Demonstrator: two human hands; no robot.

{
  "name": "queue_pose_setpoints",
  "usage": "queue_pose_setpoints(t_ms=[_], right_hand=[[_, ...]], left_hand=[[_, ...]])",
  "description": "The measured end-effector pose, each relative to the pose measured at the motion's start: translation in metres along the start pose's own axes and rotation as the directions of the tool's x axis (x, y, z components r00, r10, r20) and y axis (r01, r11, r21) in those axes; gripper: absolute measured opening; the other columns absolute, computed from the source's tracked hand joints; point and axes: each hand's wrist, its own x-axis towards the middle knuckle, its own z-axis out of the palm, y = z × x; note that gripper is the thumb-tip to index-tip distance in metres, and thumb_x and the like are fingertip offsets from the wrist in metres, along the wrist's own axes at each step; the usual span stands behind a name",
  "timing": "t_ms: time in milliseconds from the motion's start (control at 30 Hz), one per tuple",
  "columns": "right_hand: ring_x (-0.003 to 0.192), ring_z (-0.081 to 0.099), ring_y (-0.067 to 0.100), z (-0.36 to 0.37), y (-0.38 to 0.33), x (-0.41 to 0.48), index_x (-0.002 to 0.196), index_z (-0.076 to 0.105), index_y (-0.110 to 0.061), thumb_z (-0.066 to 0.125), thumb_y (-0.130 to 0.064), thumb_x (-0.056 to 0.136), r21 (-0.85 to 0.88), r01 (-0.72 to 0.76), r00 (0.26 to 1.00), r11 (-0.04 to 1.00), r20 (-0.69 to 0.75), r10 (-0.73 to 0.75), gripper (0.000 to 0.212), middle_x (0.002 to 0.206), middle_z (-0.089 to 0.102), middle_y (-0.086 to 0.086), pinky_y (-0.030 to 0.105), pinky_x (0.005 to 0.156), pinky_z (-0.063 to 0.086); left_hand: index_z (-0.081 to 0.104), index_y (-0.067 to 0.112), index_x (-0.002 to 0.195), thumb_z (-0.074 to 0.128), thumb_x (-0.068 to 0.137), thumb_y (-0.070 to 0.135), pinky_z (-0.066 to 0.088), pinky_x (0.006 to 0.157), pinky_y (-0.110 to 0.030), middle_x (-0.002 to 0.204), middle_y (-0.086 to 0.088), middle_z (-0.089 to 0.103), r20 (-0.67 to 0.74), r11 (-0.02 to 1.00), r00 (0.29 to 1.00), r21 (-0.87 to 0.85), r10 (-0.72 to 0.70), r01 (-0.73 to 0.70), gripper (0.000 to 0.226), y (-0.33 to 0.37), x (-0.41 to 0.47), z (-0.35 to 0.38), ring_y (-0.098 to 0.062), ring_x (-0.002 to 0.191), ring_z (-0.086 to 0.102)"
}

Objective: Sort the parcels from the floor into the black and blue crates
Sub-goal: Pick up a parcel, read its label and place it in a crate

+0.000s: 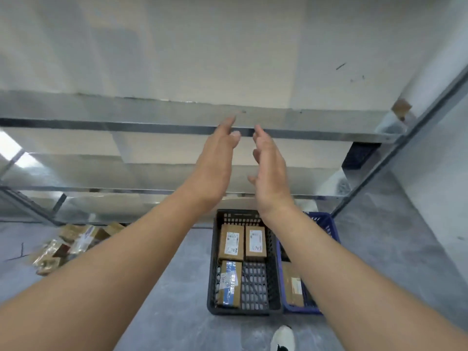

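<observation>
Parcels [241,259] — three — lie in black crate [212,282]; blue crate [329,229] holds one; both hands [217,158] empty, fingers spread.

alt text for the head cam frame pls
Both hands, left hand and right hand, are raised empty before a metal shelf. Below, a black crate holds three parcels beside a blue crate; more parcels lie on the floor.

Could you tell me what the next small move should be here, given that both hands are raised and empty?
Probably lower the left hand toward the pile of parcels on the floor at left. Both it and the right hand are open and hold nothing, parcels remain unsorted there, and the black crate has one bare quarter beside its three parcels.
</observation>
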Motion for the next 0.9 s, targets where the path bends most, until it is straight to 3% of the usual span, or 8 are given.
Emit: queue_pose_setpoints(t_ms=[267, 400, 500, 600, 733, 900], right_hand=[[0.146, 0.041, -0.001, 0.017, -0.183, -0.029, 0.168, 0.039, -0.036, 0.038, -0.061, 0.091, -0.031, 0.317, 0.948, 0.948, 0.031, -0.316, 0.08, 0.173, 0.039, -0.015, 0.053, 0.131, 0.032], [0.156, 0.036, 0.004, 0.022, -0.257, -0.043, 0.168, 0.038, -0.038, 0.038, -0.066, 0.089, -0.038, 0.435, 0.9, 0.9, 0.04, -0.434, 0.083, 0.173, 0.038, -0.017, 0.052, 0.132, 0.03], [0.154, 0.038, 0.003, 0.022, -0.306, -0.055, 0.168, 0.036, -0.039, 0.034, -0.061, 0.092, -0.034, 0.507, 0.861, 0.861, 0.063, -0.505, 0.079, 0.173, 0.036, -0.018, 0.052, 0.132, 0.03], [0.15, 0.04, 0.0, 0.015, -0.351, -0.059, 0.168, 0.038, -0.038, 0.033, -0.061, 0.093, -0.028, 0.567, 0.822, 0.823, 0.08, -0.564, 0.079, 0.173, 0.038, -0.017, 0.052, 0.131, 0.031], [0.154, 0.039, 0.002, -0.004, -0.403, -0.054, 0.166, 0.04, -0.04, 0.04, -0.074, 0.082, 0.018, 0.629, 0.769, 0.777, 0.134, -0.625, 0.09, 0.171, 0.041, -0.018, 0.053, 0.131, 0.031], [0.156, 0.036, 0.006, -0.027, -0.448, -0.041, 0.166, 0.037, -0.044, 0.033, -0.082, 0.073, 0.041, 0.678, 0.718, 0.734, 0.177, -0.674, 0.101, 0.173, 0.036, -0.018, 0.057, 0.131, 0.028]], left_hand=[[0.034, 0.043, 0.158, 0.033, 0.091, 0.053, 0.017, 0.114, -0.026, 0.167, 0.011, 0.029, 0.049, 0.937, 0.935, -0.021, 0.351, -0.35, 0.068, 0.171, -0.016, -0.032, 0.001, 0.151, 0.023], [0.036, 0.035, 0.159, 0.035, 0.092, 0.046, 0.022, 0.112, -0.014, 0.165, 0.014, 0.034, 0.043, 0.858, 0.858, -0.07, 0.512, -0.508, 0.067, 0.243, -0.027, -0.043, 0.008, 0.148, 0.027], [0.036, 0.035, 0.159, 0.036, 0.094, 0.044, 0.029, 0.095, 0.0, 0.165, 0.01, 0.032, 0.036, 0.822, 0.822, -0.075, 0.569, -0.565, 0.066, 0.292, -0.037, -0.049, 0.01, 0.138, 0.034], [0.032, 0.035, 0.16, 0.037, 0.107, 0.04, 0.029, 0.082, 0.012, 0.168, 0.009, 0.025, 0.051, 0.792, 0.791, -0.075, 0.61, -0.606, 0.054, 0.336, -0.046, -0.047, 0.003, 0.141, 0.028], [0.032, 0.038, 0.16, 0.038, 0.094, 0.043, 0.029, 0.085, 0.012, 0.166, 0.012, 0.027, 0.052, 0.724, 0.723, -0.083, 0.689, -0.684, 0.066, 0.386, -0.049, -0.037, 0.003, 0.15, 0.022], [0.032, 0.04, 0.159, 0.036, 0.094, 0.045, 0.028, 0.091, 0.01, 0.168, 0.017, 0.026, 0.022, 0.657, 0.657, -0.019, 0.754, -0.754, 0.066, 0.432, -0.048, -0.018, 0.014, 0.145, 0.026]])
